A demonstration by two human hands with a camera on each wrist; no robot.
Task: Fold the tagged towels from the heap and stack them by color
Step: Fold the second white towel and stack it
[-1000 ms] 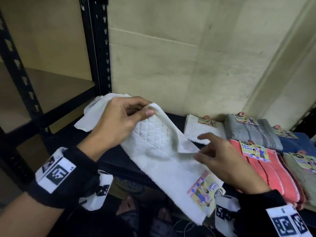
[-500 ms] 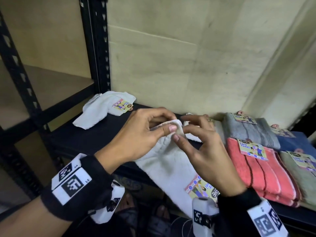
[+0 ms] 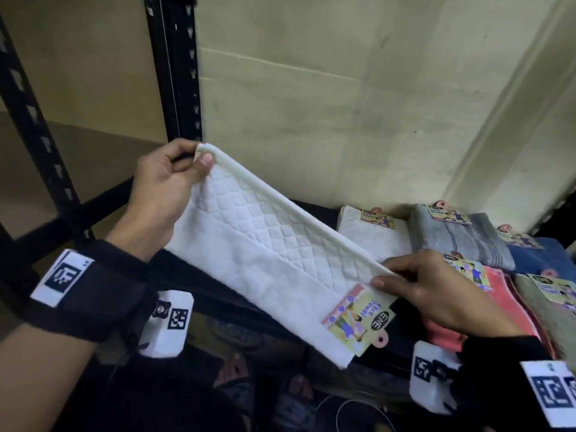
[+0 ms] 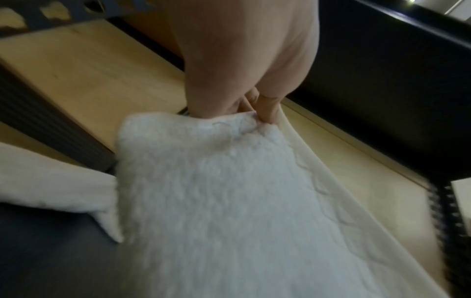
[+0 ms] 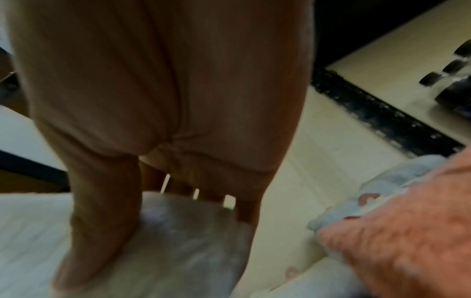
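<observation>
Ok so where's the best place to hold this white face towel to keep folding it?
Probably at the two ends of the folded top edge, as now: the left hand pinches the far corner, the right hand the corner above the paper tag. The white face towel hangs stretched between them, so that edge stays straight.

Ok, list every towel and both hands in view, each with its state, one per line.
white towel: folded into a strip, held taut in the air by two corners
paper tag: attached at the strip's right end
left hand: pinches the upper left corner
right hand: pinches the right corner
folded white towel: lies flat on the shelf
grey towel: folded, tagged
coral towels: folded, stacked
blue towel: folded
</observation>
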